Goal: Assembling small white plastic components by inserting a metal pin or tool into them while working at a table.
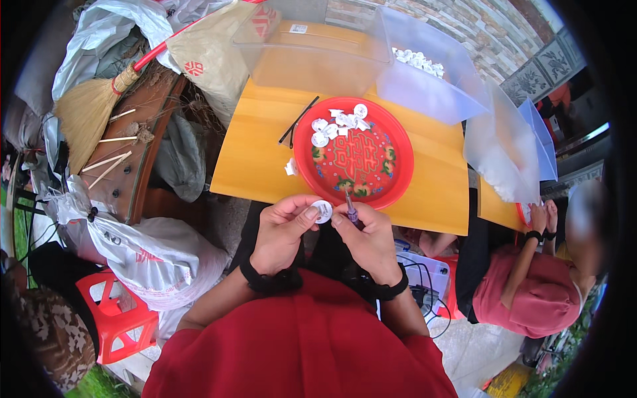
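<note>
My left hand [282, 232] pinches a small round white plastic piece [323, 211] between thumb and fingertips. Closed around a slim tool with a purple handle and a thin pointed tip [351, 208] is my right hand [371, 244]; its exact kind is unclear. Both hands are close together, just over the near edge of the yellow table [245, 162]. Beyond them is a round red tray [402, 182] with a patterned bottom. Several white plastic pieces [342, 122] lie at its far left part, and one loose white piece [290, 166] sits outside the rim.
Two thin black sticks [300, 121] lie left of the tray. Clear plastic bins [312, 66] stand at the back; one holds white pieces [419, 62]. On the left are a broom [89, 113], white sacks [156, 249] and a red stool [119, 317]. A co-worker [524, 285] sits at right.
</note>
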A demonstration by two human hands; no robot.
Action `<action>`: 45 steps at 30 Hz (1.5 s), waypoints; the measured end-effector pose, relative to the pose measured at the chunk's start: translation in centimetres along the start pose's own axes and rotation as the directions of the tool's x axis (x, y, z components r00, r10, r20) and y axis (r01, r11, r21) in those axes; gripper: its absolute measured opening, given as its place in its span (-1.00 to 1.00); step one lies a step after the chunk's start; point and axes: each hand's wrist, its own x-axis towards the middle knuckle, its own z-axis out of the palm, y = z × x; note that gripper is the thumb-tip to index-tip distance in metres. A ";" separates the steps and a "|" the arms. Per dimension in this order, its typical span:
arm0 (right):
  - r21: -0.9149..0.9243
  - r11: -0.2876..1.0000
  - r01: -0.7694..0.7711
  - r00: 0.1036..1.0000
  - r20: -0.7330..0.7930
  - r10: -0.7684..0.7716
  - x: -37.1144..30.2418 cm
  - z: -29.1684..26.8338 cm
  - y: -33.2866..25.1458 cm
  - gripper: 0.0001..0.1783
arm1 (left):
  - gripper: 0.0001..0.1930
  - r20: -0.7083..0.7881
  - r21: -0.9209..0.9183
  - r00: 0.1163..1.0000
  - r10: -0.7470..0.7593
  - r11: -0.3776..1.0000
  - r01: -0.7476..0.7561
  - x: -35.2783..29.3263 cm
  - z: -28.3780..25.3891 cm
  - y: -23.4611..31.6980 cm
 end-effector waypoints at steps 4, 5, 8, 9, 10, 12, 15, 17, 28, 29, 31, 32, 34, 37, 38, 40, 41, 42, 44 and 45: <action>0.096 0.994 -0.059 0.998 0.037 0.056 0.2 0.7 -0.4 -0.93 | -0.79 0.023 -0.029 0.998 0.050 0.998 -0.049 -0.3 0.4 0.0; 0.096 0.993 -0.062 0.998 0.039 0.059 0.1 0.7 -0.1 -0.93 | -0.78 0.031 -0.036 0.999 0.039 0.999 -0.038 -0.4 0.3 0.0; 0.018 1.000 0.014 1.000 -0.003 -0.014 0.0 0.7 0.4 -0.92 | -0.76 0.026 -0.045 0.999 -0.020 0.999 0.021 -0.7 0.4 0.4; -0.023 1.000 0.013 1.000 -0.010 -0.013 -0.2 0.6 0.3 -0.92 | -0.75 0.011 -0.047 0.998 -0.066 0.997 0.066 -0.8 0.4 0.5; -0.063 0.998 0.011 1.000 -0.016 -0.012 -0.3 0.5 0.3 -0.92 | -0.75 0.009 -0.048 0.998 -0.066 0.997 0.067 -0.8 0.3 0.7; -0.066 0.997 0.029 0.999 -0.020 -0.030 -0.4 0.5 0.3 -0.92 | -0.74 0.060 0.048 0.990 -0.131 0.991 0.129 -0.9 -0.1 1.1; -0.085 0.995 0.052 0.998 -0.027 -0.054 -0.6 0.5 0.0 -0.93 | -0.72 0.066 0.260 0.995 -0.076 0.964 0.056 -1.2 -0.3 1.1; -0.102 0.993 0.055 0.998 -0.030 -0.058 -0.8 0.5 -0.4 -0.93 | -0.72 0.070 0.318 0.997 -0.040 0.948 0.016 -1.5 0.0 1.4; -0.188 0.967 0.171 0.985 0.005 -0.173 -1.2 0.5 -1.4 -0.92 | -0.75 0.152 0.468 0.975 0.161 0.858 -0.214 -1.6 0.2 1.1; -0.188 0.967 0.172 0.985 0.007 -0.174 -1.1 0.5 -1.3 -0.92 | -0.76 0.129 0.462 0.981 0.147 0.866 -0.190 -1.6 0.2 1.0; -0.222 0.972 0.079 0.997 0.010 -0.079 -1.0 0.7 -0.9 -0.89 | -0.76 0.102 0.457 0.986 0.132 0.874 -0.164 -1.3 0.1 0.8; -0.221 0.972 0.079 0.997 0.013 -0.078 -1.0 0.8 -0.7 -0.89 | -0.77 0.058 0.413 0.993 0.102 0.903 -0.117 -1.1 0.0 0.5; -0.206 0.956 0.210 0.976 -0.005 -0.216 -0.9 1.0 -0.5 -0.84 | -0.77 0.003 0.338 0.996 0.090 0.937 -0.086 -0.9 -0.2 0.4; -0.319 0.903 0.287 0.956 0.032 -0.293 -1.6 0.0 -0.7 -0.78 | -0.76 -0.088 0.184 0.994 0.061 0.982 -0.044 -0.7 -0.8 0.5; -0.354 0.869 0.346 0.937 0.073 -0.343 -1.9 -0.3 -0.7 -0.76 | -0.75 -0.114 0.141 0.992 0.050 0.989 -0.033 -0.7 -0.9 0.6; -0.388 0.855 0.345 0.937 0.091 -0.337 -2.5 -0.5 -0.4 -0.76 | -0.75 -0.114 0.123 0.992 0.054 0.992 -0.040 -0.6 -1.1 0.6; -0.422 0.839 0.344 0.937 0.105 -0.332 -2.7 -0.4 -0.2 -0.75 | -0.75 -0.108 0.106 0.992 0.058 0.993 -0.046 -0.7 -1.2 0.6; -0.444 0.829 0.340 0.939 0.109 -0.327 -2.9 -0.3 -0.1 -0.71 | -0.75 -0.111 0.105 0.992 0.057 0.993 -0.045 -0.7 -1.2 0.6; -0.461 0.813 0.355 0.933 0.124 -0.337 -3.0 0.0 -0.2 -0.68 | -0.74 -0.094 0.126 0.994 0.048 0.991 -0.036 -0.8 -1.1 0.5; -0.480 0.796 0.370 0.927 0.137 -0.349 -3.0 0.1 -0.3 -0.66 | -0.74 -0.096 0.125 0.994 0.049 0.992 -0.036 -0.8 -1.0 0.5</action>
